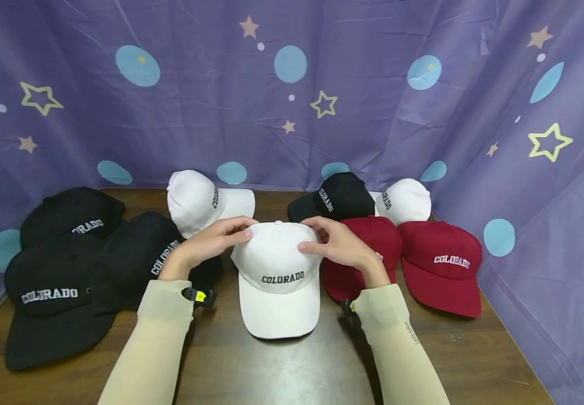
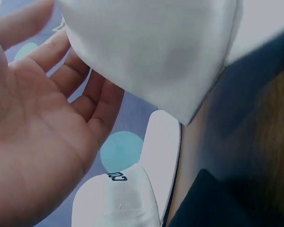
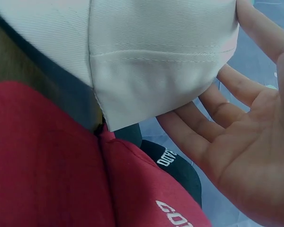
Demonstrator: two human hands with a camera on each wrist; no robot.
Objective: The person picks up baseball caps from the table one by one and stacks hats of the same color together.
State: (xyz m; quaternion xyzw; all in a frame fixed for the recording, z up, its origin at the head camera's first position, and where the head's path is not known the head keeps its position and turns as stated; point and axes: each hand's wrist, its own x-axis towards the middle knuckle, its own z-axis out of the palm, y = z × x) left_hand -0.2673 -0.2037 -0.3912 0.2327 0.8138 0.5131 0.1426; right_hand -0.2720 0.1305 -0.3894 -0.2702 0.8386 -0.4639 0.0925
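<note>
A white baseball cap with dark COLORADO lettering faces me at the middle of the table, brim toward me. My left hand holds its crown from the left, thumb in front and fingers behind. On the opposite side, my right hand grips the crown in the same way. The left wrist view shows the fingers curving behind the white fabric. From the right wrist, the fingers likewise pass behind the cap's back edge. Some fingertips are hidden by the cap.
Several black caps lie overlapping at the left. A second white cap sits behind my left hand. Behind and beside my right hand are a black cap, another white cap and two red caps. A purple curtain hangs behind the wooden table.
</note>
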